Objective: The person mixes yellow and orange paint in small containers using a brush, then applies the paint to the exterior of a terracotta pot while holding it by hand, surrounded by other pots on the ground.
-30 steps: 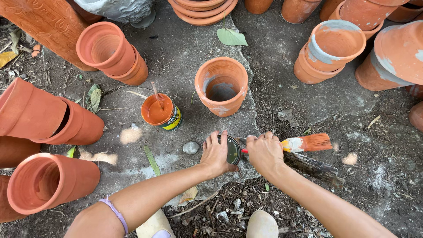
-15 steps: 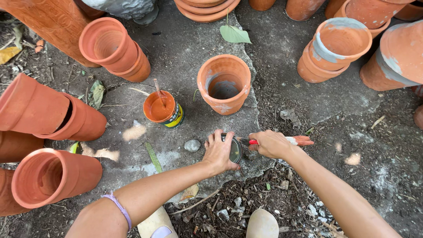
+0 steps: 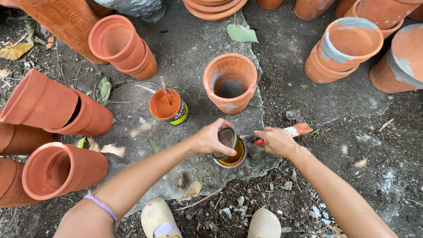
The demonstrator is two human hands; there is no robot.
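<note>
- A small paint can (image 3: 169,108) stands on the slab (image 3: 194,48). It is round, full of orange paint, and has a label in yellow, green and black on its side. A thin stick pokes up out of it.
- A second can (image 3: 233,158) stands nearer the person. It is round and shiny, with brownish-yellow liquid inside. No label shows on it from above.
- The left hand (image 3: 211,140) is closed on the lid (image 3: 226,137) of that can. The lid is tipped up over the can's left side.
- The right hand (image 3: 276,141) is just right of the can. It is closed around a brush (image 3: 296,130). The brush has a red handle, and its orange tip points away to the right. A thin metal bit reaches from this hand to the can's rim.
- So the can sits between the two hands, right in front of the person's shoes (image 3: 158,218).
- One clay pot (image 3: 230,81) stands upright just behind the can.
- More clay pots lie on their sides at the left (image 3: 53,105), and stacks of pots stand at the right (image 3: 341,50).
- The slab is grey, cracked stone. Around it is dark dirt with dry leaves and bits of wood.
- It is outdoors, with spots of sun on the ground.
</note>
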